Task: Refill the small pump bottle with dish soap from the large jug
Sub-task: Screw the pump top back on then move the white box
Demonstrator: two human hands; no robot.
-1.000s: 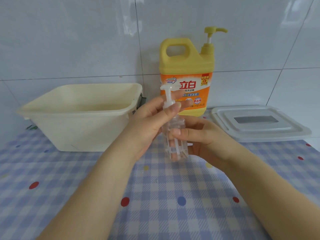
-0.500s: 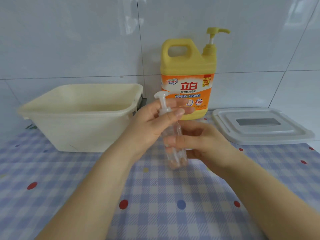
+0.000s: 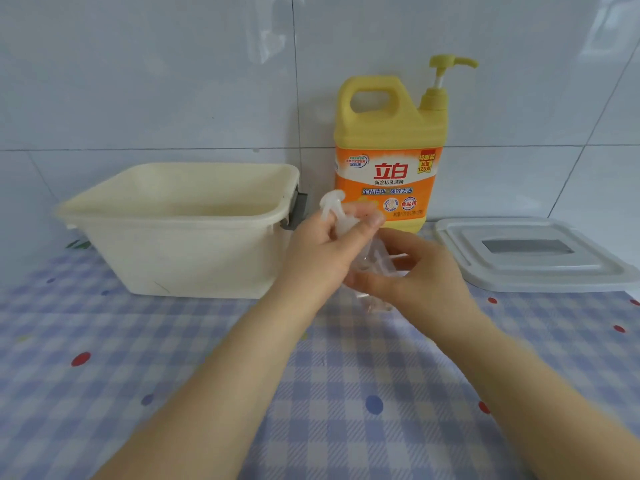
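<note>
You face a glossy white tiled wall (image 3: 173, 81); the blue checked dotted tablecloth (image 3: 346, 393) looks slightly blurred nearby.

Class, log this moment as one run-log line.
stage: opening pump | left hand: grips pump head | right hand: holds small bottle | yellow jug: untouched

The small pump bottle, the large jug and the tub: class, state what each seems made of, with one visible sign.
Small pump bottle: clear plastic, probably; the hands show through it.
Large jug: opaque yellow plastic with a moulded handle and printed label.
Tub: cream plastic, matte, scuffed.
</note>
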